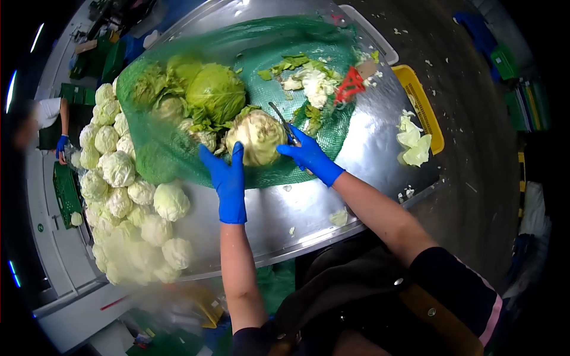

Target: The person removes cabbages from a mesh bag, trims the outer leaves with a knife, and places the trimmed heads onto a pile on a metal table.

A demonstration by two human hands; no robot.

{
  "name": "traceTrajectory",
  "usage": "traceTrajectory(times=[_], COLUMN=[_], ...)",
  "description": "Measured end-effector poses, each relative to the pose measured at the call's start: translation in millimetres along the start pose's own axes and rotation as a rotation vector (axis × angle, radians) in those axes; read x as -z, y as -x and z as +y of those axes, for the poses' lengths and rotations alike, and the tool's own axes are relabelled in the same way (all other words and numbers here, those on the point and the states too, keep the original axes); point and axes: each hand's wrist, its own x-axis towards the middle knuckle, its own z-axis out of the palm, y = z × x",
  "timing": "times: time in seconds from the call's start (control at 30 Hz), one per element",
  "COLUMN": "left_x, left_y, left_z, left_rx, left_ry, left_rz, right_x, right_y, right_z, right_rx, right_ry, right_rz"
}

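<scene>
A pale cabbage [255,137] lies on a green mesh bag [261,89] spread over the metal table. My left hand [228,181], in a blue glove, is at the cabbage's lower left, its fingers stretched and apart, the thumb by the cabbage. In my right hand [312,155], also blue-gloved, is a knife [278,113] with a slim curved blade, just right of the cabbage. Behind it sits a greener cabbage [217,92] with loose outer leaves. More heads show through the mesh at left, partly hidden.
Many trimmed cabbages [119,169] are piled along the table's left side. Leaf scraps [317,83] lie on the mesh, and cut leaves [414,142] at the table's right. A yellow crate [436,127] stands beyond the right edge. At far left, a co-worker's gloved hand [62,145] shows.
</scene>
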Motion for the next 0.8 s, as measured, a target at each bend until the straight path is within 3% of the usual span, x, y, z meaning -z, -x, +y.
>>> traceTrajectory(times=[0.03,0.13,0.17,0.23,0.37,0.43,0.53,0.6,0.67,0.8], left_x=[4.7,-25.6,-25.6,-24.5,-26.4,-32.2,-37.8,-31.3,-27.0,-35.8], left_y=[7.3,13.7,10.8,5.6,-7.1,-8.2,14.5,37.8,57.0,105.5], left_z=[-0.4,-118.0,-118.1,-72.6,7.6,15.6,19.3,42.2,75.1,125.2], left_rx=[0.234,0.361,0.237,0.324,0.55,0.629,0.503,0.234,0.058,-0.038], left_ry=[0.258,0.176,0.144,0.299,0.531,0.614,0.632,0.869,0.872,0.806], left_rz=[-0.113,-0.28,-0.269,-0.245,-0.24,-0.209,-0.041,-0.064,-0.063,-0.162], right_x=[1.1,-1.4,0.2,-0.2,3.2,5.7,17.0,31.8,50.8,93.7], right_y=[-2.4,-3.9,-8.7,-13.1,-29.4,-29.1,-12.5,13.1,36.6,106.7], right_z=[3.0,-23.3,-28.8,-40.2,-45.4,-38.2,-45.0,-59.9,-77.7,-89.5], right_rx=[-0.056,-0.086,-0.08,-0.039,-0.103,-0.048,-0.004,0.023,0.043,-0.014], right_ry=[-0.047,-0.01,0.002,0.003,0.018,0.003,-0.104,-0.14,-0.262,-0.356], right_rz=[0.006,0.012,0.02,0.088,0.017,-0.001,-0.042,-0.098,-0.162,-0.039])
